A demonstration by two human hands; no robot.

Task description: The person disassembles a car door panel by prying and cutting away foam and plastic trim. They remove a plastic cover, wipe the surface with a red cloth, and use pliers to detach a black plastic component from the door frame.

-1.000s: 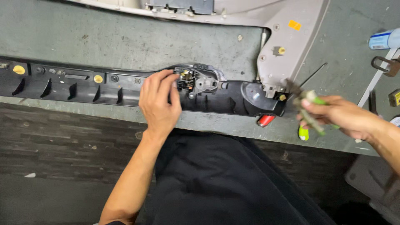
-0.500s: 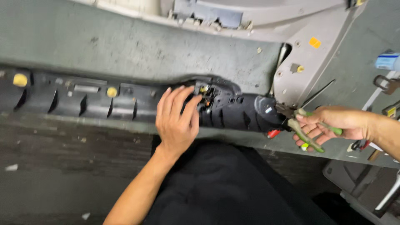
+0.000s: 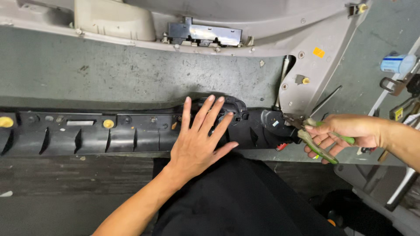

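Long black plastic trim strip [image 3: 87, 137] laid lengthwise along the near edge of the green workbench [image 3: 109, 74], inner face up, so that ribs and yellow clips [image 3: 6, 122] are exposed for access. Left hand [image 3: 197, 142] pressed flat on the strip near its middle, fingers spread and straight, gripping nothing; evidently placed as a weight, to keep the part from sliding under force applied at the far end. Grey door panel [image 3: 315, 74] lying behind and to the right, its lower corner meeting the strip's right end. Right hand [image 3: 345, 133] curled closed around the green handles of pliers [image 3: 317, 140], nose directed at that junction, just beside a small red fastener [image 3: 281, 147]. Whether the nose bites anything: impossible to tell. Blue-capped tube [image 3: 396, 63] and other tools left at far right.
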